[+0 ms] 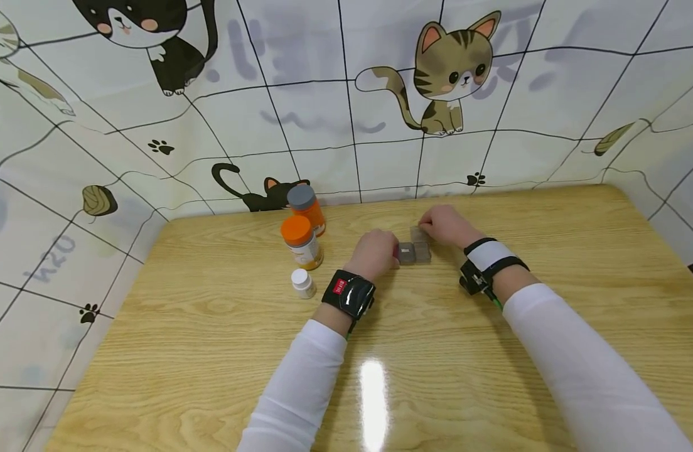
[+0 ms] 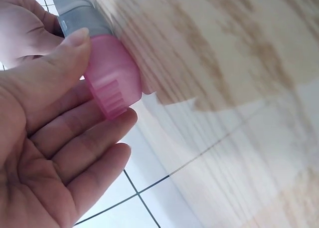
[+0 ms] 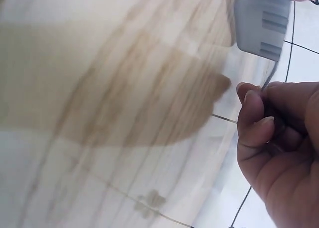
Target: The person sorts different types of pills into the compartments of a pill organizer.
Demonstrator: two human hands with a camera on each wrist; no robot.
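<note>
A small pill organizer (image 1: pixel 405 253) with grey compartments lies on the table between the hands. My left hand (image 1: pixel 375 254) grips its pink end compartment (image 2: pixel 115 71), thumb on one face and fingers against the opposite side. In the head view that hand covers most of the pink part. At the other end, a grey lid (image 1: pixel 419 234) stands raised from its compartment (image 3: pixel 259 26). My right hand (image 1: pixel 447 226) pinches the lid's edge between thumb and fingertips. In the right wrist view the lid shows edge-on, as a thin strip running into the fingers (image 3: pixel 254 106).
Left of the hands stand an orange-capped jar (image 1: pixel 297 232), an orange bottle with a grey cap (image 1: pixel 302 198) behind it, and a small white bottle (image 1: pixel 303 284) nearer. A cat-printed curtain (image 1: pixel 324 113) borders the wooden table (image 1: pixel 211 351) at the back and sides.
</note>
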